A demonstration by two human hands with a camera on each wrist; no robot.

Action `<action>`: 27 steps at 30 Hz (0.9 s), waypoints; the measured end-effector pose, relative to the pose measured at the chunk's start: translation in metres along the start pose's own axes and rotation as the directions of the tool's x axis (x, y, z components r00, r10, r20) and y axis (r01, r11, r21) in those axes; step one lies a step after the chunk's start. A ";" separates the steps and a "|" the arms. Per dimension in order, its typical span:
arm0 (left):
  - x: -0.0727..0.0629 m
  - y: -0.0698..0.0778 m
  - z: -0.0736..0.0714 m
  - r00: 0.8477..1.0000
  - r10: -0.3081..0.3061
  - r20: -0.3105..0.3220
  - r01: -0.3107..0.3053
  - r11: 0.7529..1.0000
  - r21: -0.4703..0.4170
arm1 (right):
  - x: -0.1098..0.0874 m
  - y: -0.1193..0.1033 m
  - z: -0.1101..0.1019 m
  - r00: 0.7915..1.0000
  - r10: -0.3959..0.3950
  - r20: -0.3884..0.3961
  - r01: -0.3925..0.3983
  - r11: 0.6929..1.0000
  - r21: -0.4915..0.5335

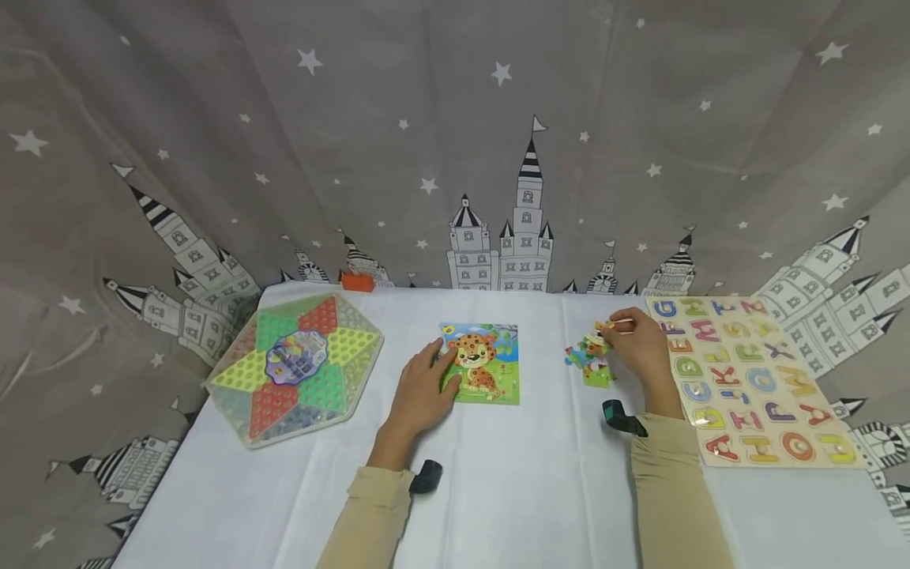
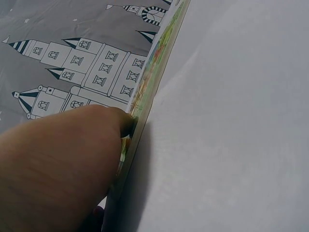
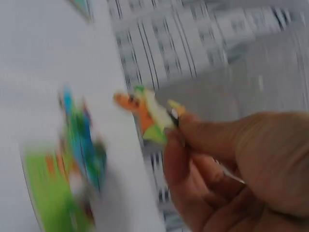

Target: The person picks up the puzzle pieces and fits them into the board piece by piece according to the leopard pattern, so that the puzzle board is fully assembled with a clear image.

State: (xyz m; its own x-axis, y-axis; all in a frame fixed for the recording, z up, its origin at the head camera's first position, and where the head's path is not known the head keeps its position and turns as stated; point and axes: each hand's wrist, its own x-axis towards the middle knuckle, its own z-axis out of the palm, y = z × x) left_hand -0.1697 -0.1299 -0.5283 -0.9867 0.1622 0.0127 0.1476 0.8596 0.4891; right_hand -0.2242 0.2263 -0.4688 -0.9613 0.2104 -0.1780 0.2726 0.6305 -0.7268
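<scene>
A jigsaw puzzle (image 1: 494, 363) with a spotted cub on grass under a blue sky lies at the middle of the white table. My left hand (image 1: 421, 389) rests on its left side, fingers spread loosely along the edge and thumb on the picture. In the left wrist view the thumb touches the puzzle's face near its rim. To the right, my right hand (image 1: 641, 348) pinches a small puzzle piece (image 3: 145, 116) in orange, green and white between thumb and forefinger. It is held over a small heap of loose puzzle pieces (image 1: 596, 373), which overlap one another.
A hexagonal Chinese checkers board (image 1: 295, 367) lies at the left. On the right is a wooden alphabet board (image 1: 757, 379) with knobbed letters, close beside the right forearm. A small orange box (image 1: 357, 282) sits at the back edge, against a grey castle-print curtain (image 1: 370, 142).
</scene>
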 end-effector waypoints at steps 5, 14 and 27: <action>0.000 -0.001 0.001 1.000 -0.003 0.010 0.003 1.000 0.000 | -0.010 -0.042 0.040 0.969 -0.209 0.132 0.208 0.978 0.027; 0.003 0.003 0.001 1.000 0.012 0.013 -0.012 1.000 0.003 | -0.025 -0.090 0.124 0.917 -0.297 0.267 0.301 0.953 0.028; 0.002 0.000 -0.003 0.999 0.030 -0.010 -0.030 0.999 0.017 | -0.024 -0.102 0.141 0.881 -0.347 0.321 0.404 0.905 -0.132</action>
State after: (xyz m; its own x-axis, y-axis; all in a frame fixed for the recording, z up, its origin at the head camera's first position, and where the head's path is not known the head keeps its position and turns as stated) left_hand -0.1716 -0.1312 -0.5255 -0.9824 0.1834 0.0361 0.1784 0.8623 0.4740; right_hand -0.2352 0.0512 -0.4840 -0.9548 -0.2728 -0.1178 -0.1361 0.7540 -0.6426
